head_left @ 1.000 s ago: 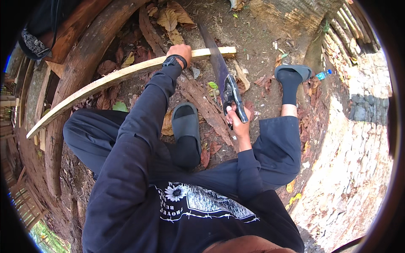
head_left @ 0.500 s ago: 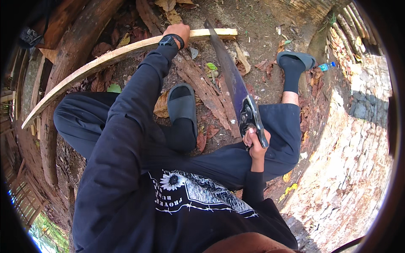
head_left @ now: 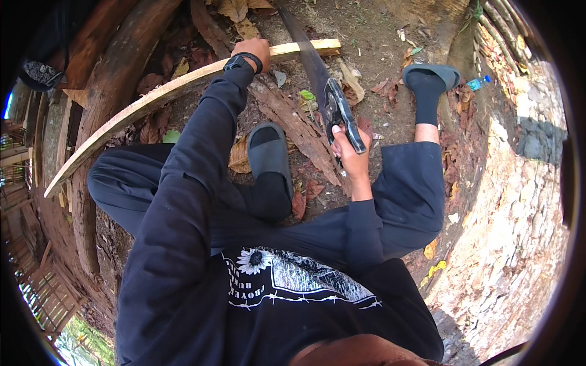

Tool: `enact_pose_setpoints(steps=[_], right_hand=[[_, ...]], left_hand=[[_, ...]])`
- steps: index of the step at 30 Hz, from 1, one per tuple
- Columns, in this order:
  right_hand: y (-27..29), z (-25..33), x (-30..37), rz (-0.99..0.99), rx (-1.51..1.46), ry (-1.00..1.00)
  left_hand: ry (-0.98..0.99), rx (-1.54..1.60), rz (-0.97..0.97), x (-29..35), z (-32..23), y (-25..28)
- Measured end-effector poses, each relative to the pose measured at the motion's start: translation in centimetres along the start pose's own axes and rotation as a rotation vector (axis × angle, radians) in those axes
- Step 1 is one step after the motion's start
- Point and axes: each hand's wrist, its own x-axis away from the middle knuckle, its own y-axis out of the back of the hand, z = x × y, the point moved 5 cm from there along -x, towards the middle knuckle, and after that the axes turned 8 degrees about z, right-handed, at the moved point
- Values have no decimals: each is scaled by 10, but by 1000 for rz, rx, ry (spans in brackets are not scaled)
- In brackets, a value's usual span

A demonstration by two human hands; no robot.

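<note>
My left hand (head_left: 252, 52) is closed round a long pale wooden strip (head_left: 137, 108), close to its far right end. A watch and a band circle that wrist. In my right hand (head_left: 352, 154) is the black handle of a handsaw (head_left: 315, 70). Its dark blade lies across the strip, between my left hand and the strip's end, and reaches past it. The blade is a little blurred. Whether its teeth have cut into the wood cannot be seen. Below the strip, a weathered plank (head_left: 290, 116) runs along the ground.
My feet, in grey slide sandals (head_left: 268, 160), stand either side of the saw. A thick log (head_left: 113, 79) lies at the left. Dry leaves (head_left: 234, 10) litter the soil. A small plastic bottle (head_left: 479, 83) lies beyond my right foot. Pale, rough ground (head_left: 506, 244) stretches along the right.
My right hand has pushed the handsaw forward and away from me, so its handle is nearer the strip. My left hand keeps its hold on the strip.
</note>
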Motion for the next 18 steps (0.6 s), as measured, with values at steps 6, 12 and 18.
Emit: enact_pose_setpoints(steps=[6,12,18], right_hand=[[63,15,127,-6,-53,-33],[68,24,137,-13,-64,-16],[79,5,146,7,-119,36]], left_hand=[[39,-52,171,-16,-1,3],[-37,12,19,-8,7,-5],[-139,-28,-268,17,-5,0]])
